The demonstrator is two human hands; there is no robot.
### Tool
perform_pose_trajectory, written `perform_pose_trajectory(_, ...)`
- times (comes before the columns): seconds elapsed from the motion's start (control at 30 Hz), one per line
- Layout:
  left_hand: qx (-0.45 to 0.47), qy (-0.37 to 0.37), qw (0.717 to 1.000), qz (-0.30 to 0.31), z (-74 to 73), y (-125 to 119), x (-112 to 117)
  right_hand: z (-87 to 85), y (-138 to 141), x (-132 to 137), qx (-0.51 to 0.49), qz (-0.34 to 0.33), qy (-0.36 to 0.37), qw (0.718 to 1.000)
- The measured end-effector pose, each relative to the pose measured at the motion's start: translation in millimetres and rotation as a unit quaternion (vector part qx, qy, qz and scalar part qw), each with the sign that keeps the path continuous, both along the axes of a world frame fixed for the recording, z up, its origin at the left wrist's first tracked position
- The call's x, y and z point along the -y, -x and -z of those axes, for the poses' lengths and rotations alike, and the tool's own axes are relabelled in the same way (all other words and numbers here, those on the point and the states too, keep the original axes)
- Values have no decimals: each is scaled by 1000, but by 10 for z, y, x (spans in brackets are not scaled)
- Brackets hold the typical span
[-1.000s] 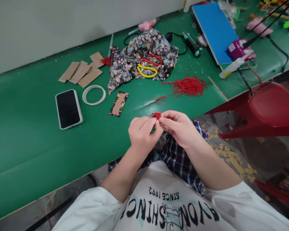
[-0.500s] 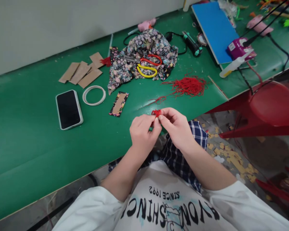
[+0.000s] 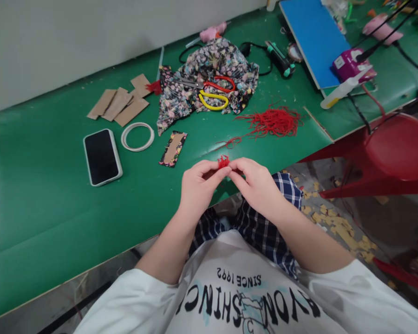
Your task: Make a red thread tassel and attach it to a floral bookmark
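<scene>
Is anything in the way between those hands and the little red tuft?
Nothing visible: the left hand and right hand hold the tuft at their fingertips. The red pile lies beyond it on the table, not in between.

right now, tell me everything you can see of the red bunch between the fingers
The red bunch is small and bright, made of short, tangled strands that look like thread or cord. Its loose, ragged top sticks up beyond the fingertips. The left hand and right hand pinch it between them, hiding its lower part. In this view it lies over the green table, near the front edge; whether it touches the surface, I can't tell.
</scene>
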State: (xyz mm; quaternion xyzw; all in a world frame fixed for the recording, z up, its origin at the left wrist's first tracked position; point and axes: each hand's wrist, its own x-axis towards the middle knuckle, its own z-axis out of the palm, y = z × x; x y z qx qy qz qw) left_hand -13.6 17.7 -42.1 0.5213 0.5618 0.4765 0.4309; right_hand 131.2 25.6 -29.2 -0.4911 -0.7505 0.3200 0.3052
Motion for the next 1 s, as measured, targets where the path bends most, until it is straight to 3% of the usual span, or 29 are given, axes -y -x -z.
perform_pose_trajectory(0.23,7,9,1000,2,33,-1,-14,21,18,20,-5,11,-16,1000)
perform_pose_trajectory(0.4,-79,-22,997,-11,25,-20,-3,6,37,27,18,20,-35,999)
perform_pose_trajectory(0.57,-98,-39,994,0,28,-26,5,37,52,52,13,30,-52,998)
perform_pose_trajectory(0.87,83,7,996,-11,101,-63,-36,112,92,45,-23,59,-50,997)
perform_pose_trajectory(1.0,75,8,997,-14,97,-72,-52,117,56,26,-105,56,20,993)
